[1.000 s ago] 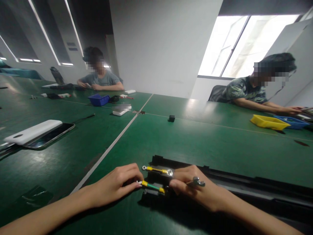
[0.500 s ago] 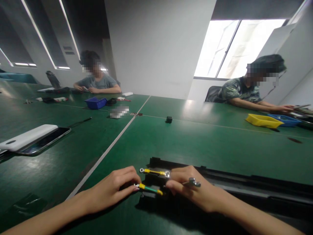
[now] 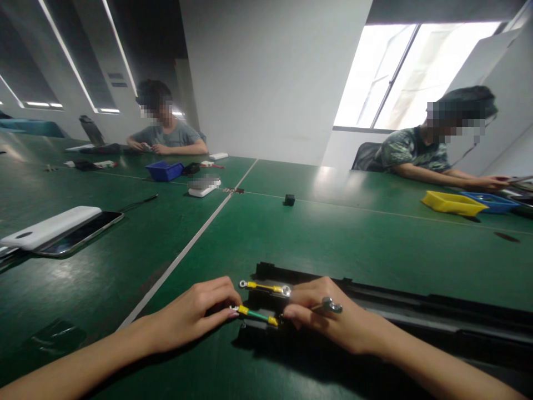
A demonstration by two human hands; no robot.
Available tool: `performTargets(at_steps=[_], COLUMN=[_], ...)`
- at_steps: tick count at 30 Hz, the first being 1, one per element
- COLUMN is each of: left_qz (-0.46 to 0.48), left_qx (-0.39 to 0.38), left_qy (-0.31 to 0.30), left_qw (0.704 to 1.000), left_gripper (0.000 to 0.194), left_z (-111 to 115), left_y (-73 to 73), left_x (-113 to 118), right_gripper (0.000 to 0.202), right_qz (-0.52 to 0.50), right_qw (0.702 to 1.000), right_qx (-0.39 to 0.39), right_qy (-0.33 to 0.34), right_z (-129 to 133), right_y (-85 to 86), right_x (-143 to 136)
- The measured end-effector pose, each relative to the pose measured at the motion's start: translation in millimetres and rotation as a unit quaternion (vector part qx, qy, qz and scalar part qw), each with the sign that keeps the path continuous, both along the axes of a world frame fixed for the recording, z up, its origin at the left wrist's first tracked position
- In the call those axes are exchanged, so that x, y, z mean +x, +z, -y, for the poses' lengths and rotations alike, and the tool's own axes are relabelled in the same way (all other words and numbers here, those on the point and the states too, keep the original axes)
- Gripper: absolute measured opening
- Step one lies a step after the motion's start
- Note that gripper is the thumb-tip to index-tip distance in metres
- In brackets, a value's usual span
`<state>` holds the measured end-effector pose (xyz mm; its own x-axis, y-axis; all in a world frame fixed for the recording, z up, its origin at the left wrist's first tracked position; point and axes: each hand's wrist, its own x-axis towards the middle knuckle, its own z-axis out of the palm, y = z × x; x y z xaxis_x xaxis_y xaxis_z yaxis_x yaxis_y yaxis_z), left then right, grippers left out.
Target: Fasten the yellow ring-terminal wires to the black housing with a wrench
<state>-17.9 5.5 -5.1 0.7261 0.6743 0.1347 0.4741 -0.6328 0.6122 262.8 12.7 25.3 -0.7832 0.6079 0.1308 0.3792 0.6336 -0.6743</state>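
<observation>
At the left end of the black channel (image 3: 416, 318), my left grip (image 3: 212, 303) pinches the green cable (image 3: 258, 316), best kept steady; my right grip (image 3: 328, 326) holds a wrench-like tool (image 3: 332, 304).

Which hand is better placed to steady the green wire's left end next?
Likely the left hand: its fingertips are at that end of the green wire, while the right hand holds a metal tool near the other.

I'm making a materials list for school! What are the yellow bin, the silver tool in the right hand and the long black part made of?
Yellow bin: probably plastic, smooth and yellow all over.
Silver tool: looks like shiny metal, because it has bright highlights.
Long black part: mostly dull black, maybe plastic or coated metal; I can't tell which.
</observation>
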Motion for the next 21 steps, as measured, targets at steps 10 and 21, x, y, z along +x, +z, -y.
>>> performTargets(at_steps=[10,21], left_qz=[-0.002,0.008], left_qx=[0.002,0.006], left_qy=[0.001,-0.003], left_qw=[1.0,1.0], left_gripper=[0.012,0.012], left_z=[1.5,-0.4], left_y=[1.7,0.8], left_x=[0.9,1.4], right_gripper=[0.058,0.049], right_qz=[-0.007,-0.007], right_qw=[0.998,1.0], right_qx=[0.024,0.002], right_qy=[-0.062,-0.01], right_z=[3.3,1.0], right_y=[7.3,3.1], right_x=[-0.2,-0.8])
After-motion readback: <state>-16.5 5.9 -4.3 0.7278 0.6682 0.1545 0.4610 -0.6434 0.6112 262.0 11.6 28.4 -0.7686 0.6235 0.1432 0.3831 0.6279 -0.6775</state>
